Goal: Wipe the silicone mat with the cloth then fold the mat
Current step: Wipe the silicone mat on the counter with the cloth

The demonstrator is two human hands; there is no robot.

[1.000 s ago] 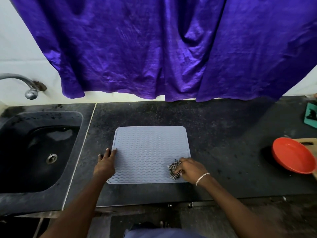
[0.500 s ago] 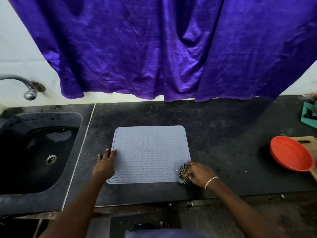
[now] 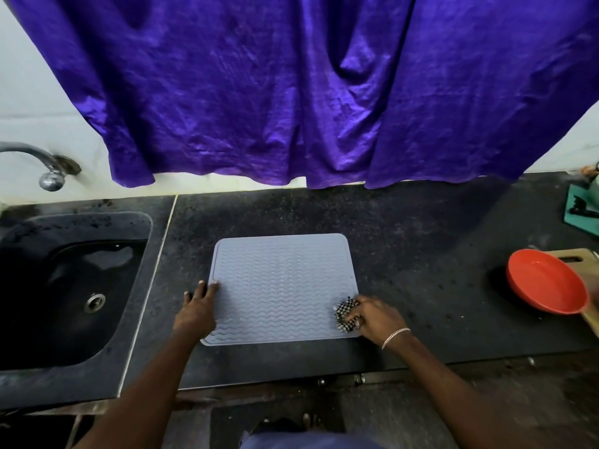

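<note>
Wiping step in hand: right hand (image 3: 376, 315) grips bunched black-and-white checked cloth (image 3: 345, 314) at near-right corner of flat grey wave-ribbed silicone mat (image 3: 282, 286) on dark table (image 3: 421, 254). Left hand (image 3: 197, 307) lies open, pinning the mat's left edge. Next, likely: sweep remaining surface, drop cloth, fold.

**Soft, dim light with wide-angle bending**

Even, muted light falls from above and behind the camera. The purple curtain (image 3: 291, 92) shows a soft sheen on its folds. The black countertop (image 3: 421, 254) reads grainy and dark. A shadow pools left of the red bowl (image 3: 547, 283). Edges bow outward; the right hand (image 3: 376, 315) looks slightly blurred, possibly from motion.
</note>
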